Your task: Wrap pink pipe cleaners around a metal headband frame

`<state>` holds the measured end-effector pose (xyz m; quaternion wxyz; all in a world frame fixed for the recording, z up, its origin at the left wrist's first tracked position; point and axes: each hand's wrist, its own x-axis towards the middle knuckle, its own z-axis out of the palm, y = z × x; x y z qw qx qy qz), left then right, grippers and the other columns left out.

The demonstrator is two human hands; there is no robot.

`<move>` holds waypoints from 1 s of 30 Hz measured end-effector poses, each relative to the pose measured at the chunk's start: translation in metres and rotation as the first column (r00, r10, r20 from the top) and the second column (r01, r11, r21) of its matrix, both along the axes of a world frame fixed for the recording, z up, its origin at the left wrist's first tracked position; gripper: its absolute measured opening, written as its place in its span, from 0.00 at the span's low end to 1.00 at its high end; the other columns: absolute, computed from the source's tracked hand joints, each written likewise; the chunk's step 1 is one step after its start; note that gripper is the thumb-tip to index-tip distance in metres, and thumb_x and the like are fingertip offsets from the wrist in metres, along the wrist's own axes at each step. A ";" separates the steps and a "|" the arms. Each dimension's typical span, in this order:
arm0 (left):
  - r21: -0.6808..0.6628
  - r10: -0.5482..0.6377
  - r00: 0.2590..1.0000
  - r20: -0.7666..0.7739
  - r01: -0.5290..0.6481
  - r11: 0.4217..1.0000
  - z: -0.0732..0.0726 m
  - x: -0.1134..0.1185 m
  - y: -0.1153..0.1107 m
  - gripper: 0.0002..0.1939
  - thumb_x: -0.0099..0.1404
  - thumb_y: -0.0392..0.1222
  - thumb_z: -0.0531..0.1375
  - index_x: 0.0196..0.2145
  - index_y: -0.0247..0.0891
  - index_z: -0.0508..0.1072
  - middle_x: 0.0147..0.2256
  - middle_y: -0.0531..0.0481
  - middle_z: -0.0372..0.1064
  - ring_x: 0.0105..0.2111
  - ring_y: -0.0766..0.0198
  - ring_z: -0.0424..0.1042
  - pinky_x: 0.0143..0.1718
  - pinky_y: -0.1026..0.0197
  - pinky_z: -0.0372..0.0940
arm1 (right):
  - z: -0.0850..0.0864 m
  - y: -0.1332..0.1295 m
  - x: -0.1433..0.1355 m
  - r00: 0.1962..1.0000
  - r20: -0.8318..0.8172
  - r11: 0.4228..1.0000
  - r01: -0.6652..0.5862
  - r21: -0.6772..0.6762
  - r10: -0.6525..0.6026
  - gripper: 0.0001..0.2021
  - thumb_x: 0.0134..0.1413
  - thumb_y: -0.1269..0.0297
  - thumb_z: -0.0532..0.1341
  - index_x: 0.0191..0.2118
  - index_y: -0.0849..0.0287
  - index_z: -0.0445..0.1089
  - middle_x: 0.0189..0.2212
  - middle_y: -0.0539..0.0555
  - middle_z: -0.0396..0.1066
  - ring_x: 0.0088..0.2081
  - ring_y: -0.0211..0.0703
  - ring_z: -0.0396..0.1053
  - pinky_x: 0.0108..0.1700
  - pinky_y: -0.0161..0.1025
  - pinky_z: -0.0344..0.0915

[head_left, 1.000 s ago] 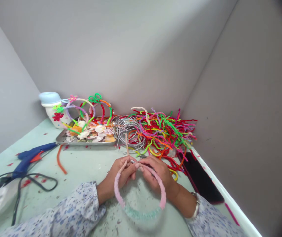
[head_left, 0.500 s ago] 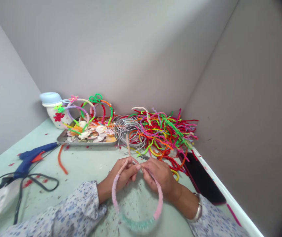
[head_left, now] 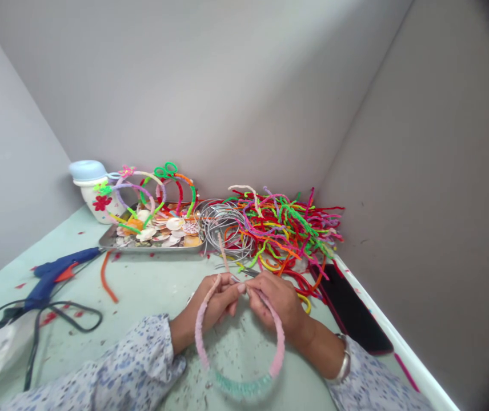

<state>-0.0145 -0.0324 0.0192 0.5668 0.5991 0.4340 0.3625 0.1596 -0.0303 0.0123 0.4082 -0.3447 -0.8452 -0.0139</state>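
Note:
A hoop [head_left: 277,361] wrapped in fuzzy pipe cleaner, pale pink on the sides and teal at the bottom, hangs toward me from both hands. My left hand [head_left: 213,305] pinches it at the top left, where the wrapping turns peach. A peach pipe cleaner end [head_left: 223,246] sticks up beyond these fingers. Fingertips almost meeting the left thumb, my right hand [head_left: 279,302] is closed round the hoop's top right. Bare grey wire shows a little between the hands. Behind the right knuckles, the scissors [head_left: 251,273] lie partly hidden, with a yellow handle [head_left: 305,303] showing.
A metal tray [head_left: 159,249] of shells supports several finished hoops [head_left: 161,177]. Beside it are coiled wire [head_left: 227,220] and heaped pipe cleaners [head_left: 296,222]. A blue glue gun [head_left: 47,279] with its cord lies left, near a white cup [head_left: 94,200]. A phone [head_left: 356,308] lies right.
The hoop has shifted very slightly to the right at its lower part. The peach end leans a touch more left. Both hands keep their grip nearly in place.

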 end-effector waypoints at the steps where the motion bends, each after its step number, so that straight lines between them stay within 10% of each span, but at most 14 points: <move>1: -0.009 0.003 1.000 -0.005 -0.004 1.000 0.001 0.000 0.000 0.16 0.60 0.51 0.56 0.25 0.34 0.68 0.13 0.58 0.57 0.12 0.74 0.51 0.14 0.70 0.46 | 0.000 0.000 0.000 1.000 0.007 1.000 0.001 0.006 -0.001 0.05 0.55 0.73 0.54 0.34 0.59 0.66 0.23 0.51 0.65 0.26 0.39 0.64 0.28 0.35 0.60; 30: -0.054 0.032 0.999 0.035 -0.030 0.998 0.010 0.001 -0.001 0.13 0.59 0.46 0.56 0.22 0.35 0.64 0.11 0.59 0.56 0.10 0.74 0.50 0.13 0.70 0.46 | 0.000 -0.001 -0.001 0.996 0.085 0.993 -0.017 0.113 0.007 0.07 0.52 0.76 0.55 0.35 0.60 0.67 0.22 0.51 0.64 0.25 0.39 0.63 0.27 0.35 0.59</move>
